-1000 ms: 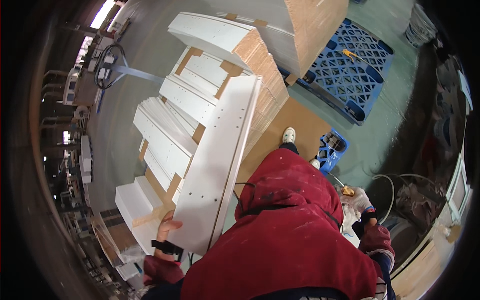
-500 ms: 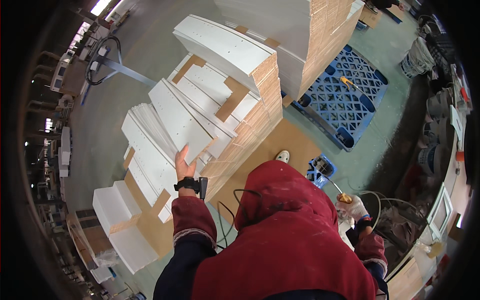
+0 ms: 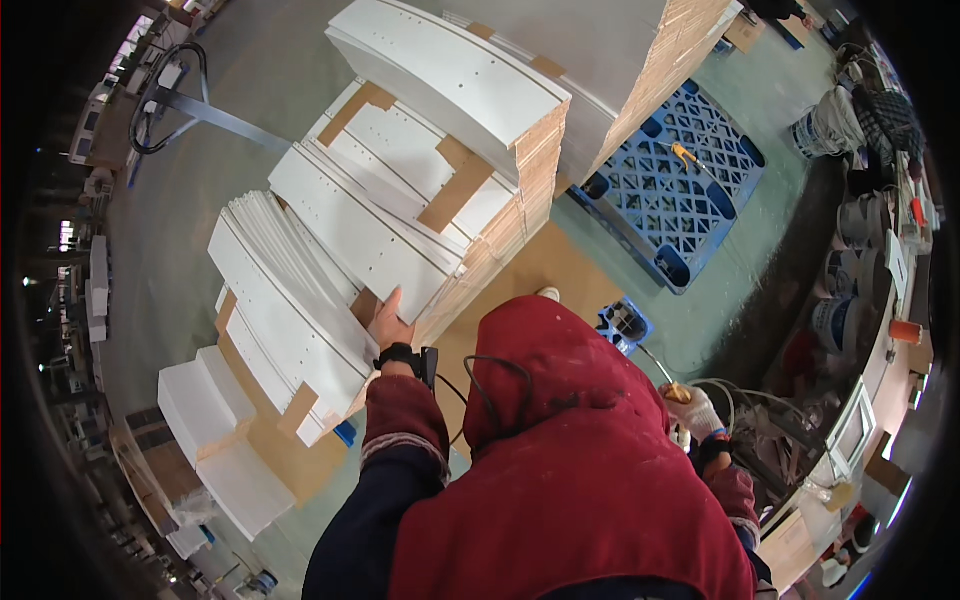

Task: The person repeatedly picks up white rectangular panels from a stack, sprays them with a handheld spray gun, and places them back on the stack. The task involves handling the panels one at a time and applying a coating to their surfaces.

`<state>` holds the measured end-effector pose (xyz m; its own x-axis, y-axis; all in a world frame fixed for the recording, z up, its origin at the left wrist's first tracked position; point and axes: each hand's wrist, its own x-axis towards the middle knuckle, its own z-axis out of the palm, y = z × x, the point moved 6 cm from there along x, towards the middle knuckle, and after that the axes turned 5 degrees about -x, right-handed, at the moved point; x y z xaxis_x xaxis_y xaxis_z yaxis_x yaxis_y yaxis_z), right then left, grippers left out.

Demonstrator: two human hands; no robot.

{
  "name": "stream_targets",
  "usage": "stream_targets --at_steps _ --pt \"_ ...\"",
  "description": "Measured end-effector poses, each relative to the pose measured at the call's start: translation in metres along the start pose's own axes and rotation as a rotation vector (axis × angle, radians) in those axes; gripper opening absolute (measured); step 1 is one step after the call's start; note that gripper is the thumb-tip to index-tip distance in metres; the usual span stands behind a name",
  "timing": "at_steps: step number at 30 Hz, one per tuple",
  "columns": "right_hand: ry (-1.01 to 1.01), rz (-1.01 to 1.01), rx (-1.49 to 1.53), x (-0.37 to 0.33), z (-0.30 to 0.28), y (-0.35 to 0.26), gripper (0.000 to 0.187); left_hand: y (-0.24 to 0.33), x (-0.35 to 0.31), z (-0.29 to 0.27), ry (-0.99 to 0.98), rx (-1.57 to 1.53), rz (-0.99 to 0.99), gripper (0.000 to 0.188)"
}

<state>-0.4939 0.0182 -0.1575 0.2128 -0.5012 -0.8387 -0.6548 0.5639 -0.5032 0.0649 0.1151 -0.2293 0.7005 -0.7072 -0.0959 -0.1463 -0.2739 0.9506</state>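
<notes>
My bare left hand [image 3: 391, 325] grips the near end of a long white panel [image 3: 365, 235] with small holes, one finger lying over its face. That panel rests on a stack of similar white boards, beside a row of thin white strips [image 3: 290, 240] standing on edge. A black strap with a small device sits on my left wrist. My right hand [image 3: 694, 412], in a white glove, is closed round the yellow-brown handle of a tool [image 3: 678, 393] with a thin metal rod pointing up and left. Its exact kind is unclear.
A tall stack of boards [image 3: 610, 60] stands beyond. To the right lies a blue plastic pallet [image 3: 690, 170] with an orange-handled tool [image 3: 685, 153] on it. A small blue crate [image 3: 626, 325] stands near my right hand. Hoses, buckets [image 3: 835, 325] and a bench line the right side.
The white panel under my left hand has shifted and now lies more in line with its neighbours. The view has moved slightly. My right hand still holds the tool.
</notes>
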Motion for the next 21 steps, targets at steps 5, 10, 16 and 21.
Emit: stream_targets --at_steps 5,10,16,21 --pt "-0.042 0.01 -0.023 0.008 0.0 -0.005 0.023 -0.049 0.009 0.007 0.205 -0.706 -0.386 0.028" --pt "-0.043 0.018 -0.113 0.014 0.003 -0.001 0.025 -0.017 0.011 0.003 0.2 0.254 -0.203 0.024" --pt "-0.048 -0.043 -0.125 0.02 0.003 0.005 0.028 -0.013 0.049 -0.014 0.543 0.452 -0.383 0.061" --pt "-0.027 -0.071 -0.107 0.034 0.003 0.036 0.029 0.024 0.082 0.02 0.409 0.553 -0.425 0.096"
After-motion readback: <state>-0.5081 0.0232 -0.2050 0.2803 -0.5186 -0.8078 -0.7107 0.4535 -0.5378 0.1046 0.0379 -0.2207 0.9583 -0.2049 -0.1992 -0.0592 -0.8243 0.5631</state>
